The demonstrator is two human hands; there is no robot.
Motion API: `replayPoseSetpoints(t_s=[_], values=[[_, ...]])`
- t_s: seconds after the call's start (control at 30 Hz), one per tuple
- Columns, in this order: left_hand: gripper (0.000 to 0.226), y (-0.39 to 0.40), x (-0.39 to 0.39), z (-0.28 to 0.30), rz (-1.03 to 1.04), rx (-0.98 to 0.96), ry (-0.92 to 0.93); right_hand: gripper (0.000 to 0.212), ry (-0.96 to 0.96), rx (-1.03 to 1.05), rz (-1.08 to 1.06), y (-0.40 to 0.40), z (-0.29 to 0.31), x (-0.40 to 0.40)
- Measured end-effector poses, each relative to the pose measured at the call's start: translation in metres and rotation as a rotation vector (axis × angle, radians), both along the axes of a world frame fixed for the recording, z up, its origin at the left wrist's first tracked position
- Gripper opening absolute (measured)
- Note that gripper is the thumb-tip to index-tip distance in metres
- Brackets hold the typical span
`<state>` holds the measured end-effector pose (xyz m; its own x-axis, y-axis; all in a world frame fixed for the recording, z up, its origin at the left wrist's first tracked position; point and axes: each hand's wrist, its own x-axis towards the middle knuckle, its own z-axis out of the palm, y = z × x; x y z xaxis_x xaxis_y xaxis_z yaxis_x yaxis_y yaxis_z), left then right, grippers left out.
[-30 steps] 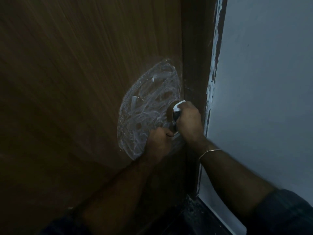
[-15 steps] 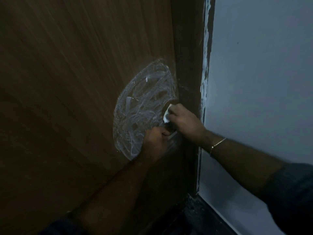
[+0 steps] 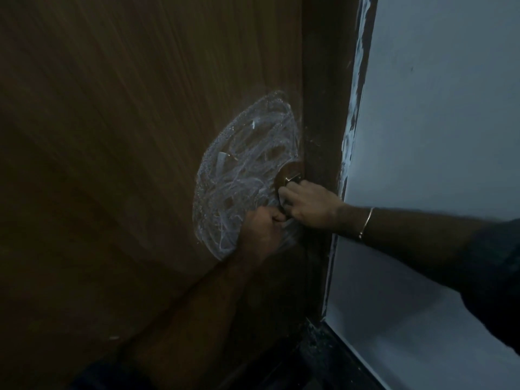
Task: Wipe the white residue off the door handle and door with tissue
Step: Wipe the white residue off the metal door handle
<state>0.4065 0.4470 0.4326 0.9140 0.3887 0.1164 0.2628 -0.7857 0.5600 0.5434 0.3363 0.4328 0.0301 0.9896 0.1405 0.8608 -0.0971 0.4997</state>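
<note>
Wood grain fills the frame left of my hands: the door (image 3: pixel 112 136) is a broad brown panel running out of view at the top, left and bottom, with plenty of bare surface to sweep across. Just left of and above my left hand (image 3: pixel 260 232) sits the white residue (image 3: pixel 242 178), a rounded patch of swirled streaks that my left hand partly covers at its lower right. That left grip is curled into a fist held against the door; whether it holds anything I cannot tell. Touching it on the right, my right hand (image 3: pixel 306 205) is curled round the door handle (image 3: pixel 291 173), of which only a round brown plate and a glint of metal show above my knuckles. A pale bit by the fingers may be the tissue (image 3: pixel 284 197), though it is too dim to be sure. A thin bracelet (image 3: pixel 365 222) circles the right wrist. Right of the right grip room is tight: the dark door frame (image 3: pixel 323 108) stands close, its edge smeared with pale paint, then the plain wall (image 3: pixel 436 136). I see no writing anywhere. Below, the floor is lost in shadow.
</note>
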Motion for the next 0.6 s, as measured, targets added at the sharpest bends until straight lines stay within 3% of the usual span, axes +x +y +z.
replayPoseSetpoints(t_s=[0.17,0.3,0.47,0.6], values=[[0.015,0.003,0.002,-0.003,0.052,-0.007,0.003,0.027,0.084,0.171,0.014,0.004,0.014,0.006],[0.013,0.003,-0.001,-0.004,0.001,-0.007,-0.009,0.027,0.145,0.054,-0.021,0.002,-0.002,-0.002],[0.016,0.003,0.001,-0.002,0.042,-0.009,-0.008,0.022,0.328,0.480,-0.078,-0.001,0.025,0.014],[0.017,0.003,0.001,0.000,0.043,-0.009,0.025,0.035,0.431,0.570,-0.236,-0.001,0.014,0.002]])
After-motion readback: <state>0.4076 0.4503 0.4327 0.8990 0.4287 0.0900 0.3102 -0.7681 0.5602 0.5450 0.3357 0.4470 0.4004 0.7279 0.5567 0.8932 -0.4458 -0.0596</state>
